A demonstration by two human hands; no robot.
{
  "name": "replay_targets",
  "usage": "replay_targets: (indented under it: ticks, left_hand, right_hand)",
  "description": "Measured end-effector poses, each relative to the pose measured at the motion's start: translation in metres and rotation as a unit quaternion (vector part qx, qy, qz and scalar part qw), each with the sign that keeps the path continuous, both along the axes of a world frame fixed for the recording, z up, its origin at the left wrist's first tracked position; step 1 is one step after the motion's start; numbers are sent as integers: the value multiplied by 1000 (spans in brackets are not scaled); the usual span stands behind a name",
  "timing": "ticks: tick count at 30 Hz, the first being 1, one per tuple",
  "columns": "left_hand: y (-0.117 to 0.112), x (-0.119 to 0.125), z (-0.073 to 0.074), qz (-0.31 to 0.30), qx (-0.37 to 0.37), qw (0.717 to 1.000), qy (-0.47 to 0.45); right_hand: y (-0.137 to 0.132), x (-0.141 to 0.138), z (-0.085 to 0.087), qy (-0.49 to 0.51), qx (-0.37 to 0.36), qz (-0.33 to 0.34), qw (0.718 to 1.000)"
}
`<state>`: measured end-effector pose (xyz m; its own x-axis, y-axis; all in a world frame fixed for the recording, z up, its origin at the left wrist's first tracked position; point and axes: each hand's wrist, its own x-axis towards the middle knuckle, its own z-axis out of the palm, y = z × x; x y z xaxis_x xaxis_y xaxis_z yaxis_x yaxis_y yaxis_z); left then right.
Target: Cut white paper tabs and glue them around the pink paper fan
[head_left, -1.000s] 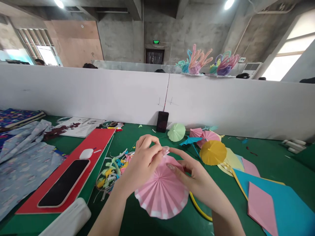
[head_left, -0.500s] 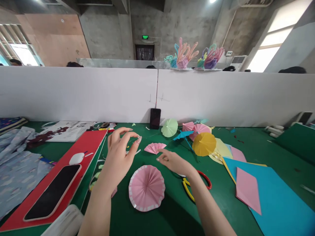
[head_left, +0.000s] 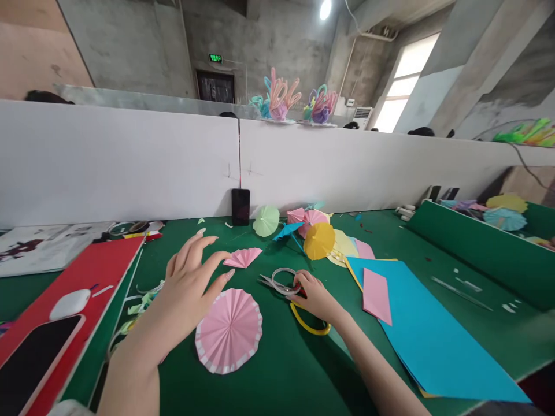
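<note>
palm-down, left hand [head_left: 187, 289] above pink fan [head_left: 229, 330]

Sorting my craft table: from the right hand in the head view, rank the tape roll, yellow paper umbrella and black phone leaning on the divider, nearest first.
From the right hand:
1. Tape roll, touching the fingers.
2. Yellow paper umbrella, just beyond the hand.
3. Black phone, far back against the white divider.

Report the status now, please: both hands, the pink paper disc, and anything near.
Left hand open, hovering above pink paper disc. Right hand on scissors, grip unclear. Disc flat on green table. Folded pink fan beyond.
</note>
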<state>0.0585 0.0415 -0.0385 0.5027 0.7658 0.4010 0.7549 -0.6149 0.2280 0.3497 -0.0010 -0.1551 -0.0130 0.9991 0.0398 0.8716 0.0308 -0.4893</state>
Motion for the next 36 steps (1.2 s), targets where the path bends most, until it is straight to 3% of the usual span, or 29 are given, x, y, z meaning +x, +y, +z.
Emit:
replay_targets:
  ticks: [4,7,9,11,14,17,21,24,30,36]
  left_hand:
    - [-20,9,16,-69,-29,997,24]
    - [-55,44,22,-144,-83,986,22]
    - [-78,77,5,-223,-160,959,71]
    - [-92,110,-28,-280,-180,937,102]
    - [-97,144,-83,-230,-176,955,69]
    - [-91,155,-113,-210,-171,960,68]
    - [-89,152,-111,-187,-165,964,95]
    - [-91,147,-105,-134,-166,968,133]
    - [-90,138,-105,12,-170,959,228]
    - [-85,154,-98,61,-190,943,265]
  right_hand:
    - [8,-7,-12,54,51,-40,996]
    - [14,-2,-14,131,91,-75,984]
    - [15,4,-18,191,107,-101,971]
    - [14,14,-23,251,108,-121,954]
    - [12,31,-31,328,99,-147,928]
    - [12,46,-36,385,91,-172,902]
    - [17,55,-40,438,81,-195,874]
    - [20,54,-43,458,73,-199,863]
    - [20,49,-47,474,68,-177,860]
    - [18,45,-51,475,89,-167,859]
